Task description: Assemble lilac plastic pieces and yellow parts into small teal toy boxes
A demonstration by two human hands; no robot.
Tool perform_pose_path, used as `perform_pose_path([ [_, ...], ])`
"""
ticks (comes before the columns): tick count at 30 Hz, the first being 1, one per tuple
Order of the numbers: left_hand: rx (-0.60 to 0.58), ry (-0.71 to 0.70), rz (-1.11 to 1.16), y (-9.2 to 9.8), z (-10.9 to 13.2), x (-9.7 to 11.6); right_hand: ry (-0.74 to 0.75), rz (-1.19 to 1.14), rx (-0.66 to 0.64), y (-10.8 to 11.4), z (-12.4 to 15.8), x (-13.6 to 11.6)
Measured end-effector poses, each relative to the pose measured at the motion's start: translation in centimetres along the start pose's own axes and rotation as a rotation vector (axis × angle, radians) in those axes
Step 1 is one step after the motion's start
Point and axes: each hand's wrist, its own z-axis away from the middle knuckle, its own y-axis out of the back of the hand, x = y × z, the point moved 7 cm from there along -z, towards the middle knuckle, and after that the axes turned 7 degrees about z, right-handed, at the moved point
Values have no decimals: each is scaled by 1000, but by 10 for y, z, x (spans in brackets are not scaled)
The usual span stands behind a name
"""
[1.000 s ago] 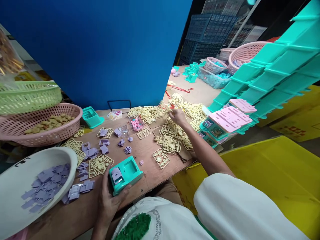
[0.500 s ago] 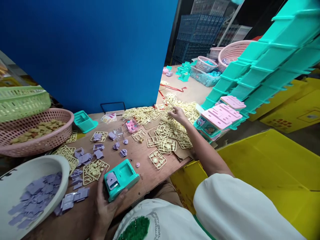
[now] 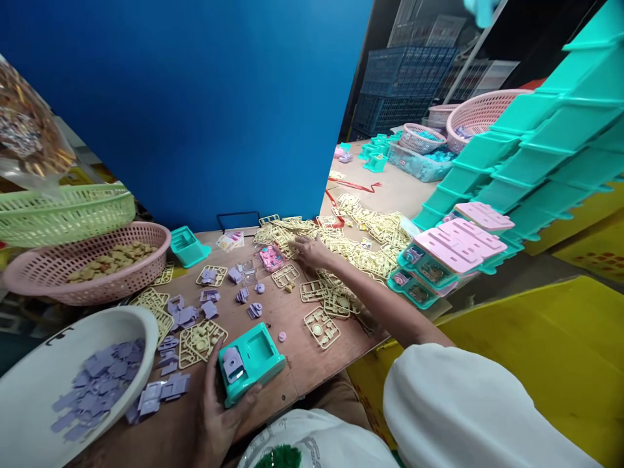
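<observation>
My left hand [image 3: 219,409] is closed around a teal plastic toy housing [image 3: 258,354], its thumb along the near side. A purple panel [image 3: 233,364] sits in the housing's left part; a rectangular recess shows at its right. My right hand [image 3: 312,252] reaches across the table, fingers stretched out and touching the pile of cream plastic part frames [image 3: 375,253]. Just left of its fingertips lies a clear tray of small pink parts [image 3: 271,257]. Loose purple pieces [image 3: 254,310] and a small pink round piece [image 3: 282,336] lie between the two hands.
A white basin of purple parts [image 3: 149,325] stands at left, below a pink basket [image 3: 160,260] and a green basket [image 3: 117,201]. A blue panel [image 3: 219,117] rises behind the table. Stacked teal housings [image 3: 526,143] lean at right, beside pink-topped toys [image 3: 461,244] and yellow boxes [image 3: 546,357].
My right hand has moved left over the cream frames toward the tray of pink parts. My left hand keeps its hold on the teal housing. The whole view has shifted slightly.
</observation>
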Motion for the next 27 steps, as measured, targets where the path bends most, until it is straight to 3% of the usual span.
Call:
perform_pose_path([
  [3,-20,16,1,3,-1,-10,40,-2,3,-4,12,-6],
  [7,-23,19,12,4,0,-17,4,11,45,2,17,7],
  [12,-27,18,7,2,0,-16,-61,69,46,3,-13,22],
  [19,36,28,44,-6,10,1,-101,155,44,6,-60,21],
  [27,-40,48,48,1,4,-24,-42,301,-24,-2,-85,23],
])
